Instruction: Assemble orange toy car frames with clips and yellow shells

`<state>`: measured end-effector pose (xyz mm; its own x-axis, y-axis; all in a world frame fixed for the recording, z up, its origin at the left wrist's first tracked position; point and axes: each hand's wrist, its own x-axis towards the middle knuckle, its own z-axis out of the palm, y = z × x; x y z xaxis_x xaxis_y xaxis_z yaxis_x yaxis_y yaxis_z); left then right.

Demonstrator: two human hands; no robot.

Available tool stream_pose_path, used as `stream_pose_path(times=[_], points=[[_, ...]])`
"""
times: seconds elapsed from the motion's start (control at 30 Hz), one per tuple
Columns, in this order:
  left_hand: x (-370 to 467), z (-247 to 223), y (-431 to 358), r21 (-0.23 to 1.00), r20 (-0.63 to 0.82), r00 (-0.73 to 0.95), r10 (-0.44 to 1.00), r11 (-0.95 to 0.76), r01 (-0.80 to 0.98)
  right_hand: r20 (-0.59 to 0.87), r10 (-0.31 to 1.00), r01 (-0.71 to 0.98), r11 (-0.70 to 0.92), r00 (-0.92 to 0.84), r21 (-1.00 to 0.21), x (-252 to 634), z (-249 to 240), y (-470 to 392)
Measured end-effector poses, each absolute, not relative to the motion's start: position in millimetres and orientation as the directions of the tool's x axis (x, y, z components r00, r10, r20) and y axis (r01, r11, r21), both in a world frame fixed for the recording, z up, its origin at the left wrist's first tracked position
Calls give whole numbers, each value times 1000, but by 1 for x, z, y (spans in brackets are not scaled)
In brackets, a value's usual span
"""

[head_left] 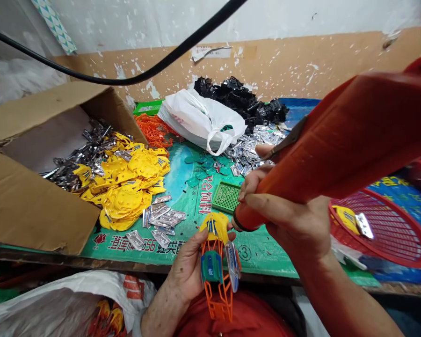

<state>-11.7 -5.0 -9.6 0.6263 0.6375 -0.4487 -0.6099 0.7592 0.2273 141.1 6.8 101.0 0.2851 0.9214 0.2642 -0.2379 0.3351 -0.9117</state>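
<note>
Over the near edge of the green printed sheet (273, 262), a plastic assembly (213, 277) is being held by the left hand (185, 267), which is being curled partway round it, thumb at one side and fingertips showing at the other. Its rounded front is being formed by a smooth yellow piece (212, 227) with blue markings; behind that, a glossy green block (210, 262) is being framed by a thin-barred orange lattice (220, 311), and the right flank is being lined by a mirror-like silver strip (232, 264). The long axis is being pointed toward the wall, almost straight, yellow end farthest, orange end nearest the lap. By the right hand (294, 220), wrapped snugly round its narrow end, a red tool (330, 145) with a metal lever is being slanted down and leftward toward the yellow end; whether they are touching cannot be told. Thin yellow shells (126, 201) are lying heaped beside a cardboard box (38, 201).
</note>
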Motion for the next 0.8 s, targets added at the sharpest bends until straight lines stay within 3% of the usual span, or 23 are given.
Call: stream_pose_path(times=[0.47,0.8], points=[[-8,-11,-9,274,-440,624,646,758,-592,255,962,-252,272,98,-929,150,92,-3],[-6,-11,-10,290,-507,555,660,737,-611,294,941,-303,333,169,-893,150,92,-4]])
